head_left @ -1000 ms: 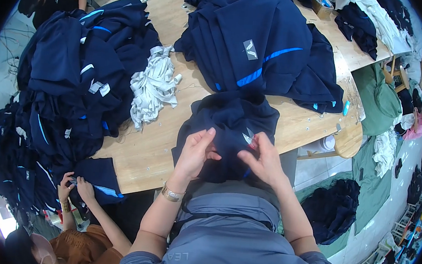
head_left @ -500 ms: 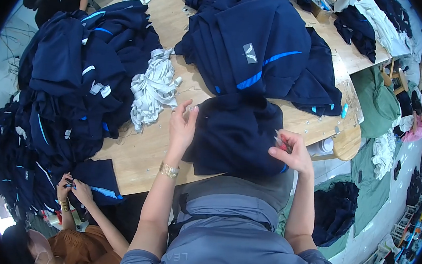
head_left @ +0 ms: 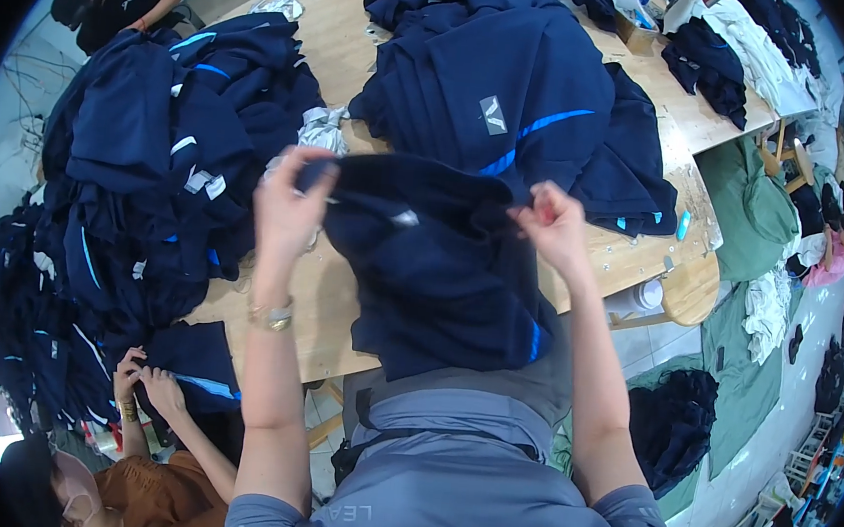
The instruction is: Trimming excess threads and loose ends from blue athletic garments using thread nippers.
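Observation:
A navy garment [head_left: 431,274] with a small white label and a bright blue strip hangs between my hands, its lower part over the table edge and against my lap. My left hand [head_left: 286,211], a gold band on its wrist, pinches the garment's upper left edge. Closed at the garment's upper right corner is my right hand [head_left: 559,237]. A pair of small red-handled thread snips [head_left: 545,215] sits in that hand, partly hidden by the fingers and blurred. I cannot tell whether its fingers also grip the cloth.
Navy garments lie piled on the table [head_left: 323,305], a large heap [head_left: 499,70] ahead and another [head_left: 122,137] at left. White strips [head_left: 323,129] lie behind my left hand. A co-worker in brown [head_left: 171,493] handles cloth at lower left; a person in black [head_left: 129,2] stands far left.
My left hand has moved left and up and taken the garment's edge. My right hand has risen to its right corner. The cloth is lifted and spread, covering part of the white strips.

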`<state>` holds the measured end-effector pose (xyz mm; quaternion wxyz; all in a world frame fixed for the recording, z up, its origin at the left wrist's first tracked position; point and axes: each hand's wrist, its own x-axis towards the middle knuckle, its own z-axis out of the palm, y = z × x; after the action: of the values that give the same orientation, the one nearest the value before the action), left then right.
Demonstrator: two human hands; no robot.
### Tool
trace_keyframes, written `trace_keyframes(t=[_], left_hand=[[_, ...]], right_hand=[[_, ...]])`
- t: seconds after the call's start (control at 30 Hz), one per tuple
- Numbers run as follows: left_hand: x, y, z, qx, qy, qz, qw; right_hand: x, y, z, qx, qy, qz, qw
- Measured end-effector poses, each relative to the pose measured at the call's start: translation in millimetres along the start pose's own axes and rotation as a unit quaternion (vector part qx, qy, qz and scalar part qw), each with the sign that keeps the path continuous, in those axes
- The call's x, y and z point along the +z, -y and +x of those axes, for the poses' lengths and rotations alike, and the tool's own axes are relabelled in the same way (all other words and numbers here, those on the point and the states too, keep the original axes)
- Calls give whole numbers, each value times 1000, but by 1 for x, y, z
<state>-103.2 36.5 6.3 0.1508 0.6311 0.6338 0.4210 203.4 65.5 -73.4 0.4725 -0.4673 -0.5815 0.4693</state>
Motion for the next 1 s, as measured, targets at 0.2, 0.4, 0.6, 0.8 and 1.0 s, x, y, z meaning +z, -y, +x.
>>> trace_keyframes(t=[0.2, 0.4, 0.6, 0.8, 1.0], left_hand=[[-120, -109, -60, 204, -323, -78, 921], [-121, -94, -71, 149, 460, -194, 854], [-74, -43, -85, -99, 371, -179, 906], [-14, 51, -51, -153, 66, 15, 986], [49, 42, -66, -131, 109, 60, 984]], right_hand=[[0, 137, 1, -166, -19, 176, 970], [-39, 67, -20, -56, 33, 208, 976], [-65, -30, -55, 99, -9, -318, 943], [-48, -29, -65, 37, -119, -338, 933], [4, 3, -71, -85, -83, -290, 950]])
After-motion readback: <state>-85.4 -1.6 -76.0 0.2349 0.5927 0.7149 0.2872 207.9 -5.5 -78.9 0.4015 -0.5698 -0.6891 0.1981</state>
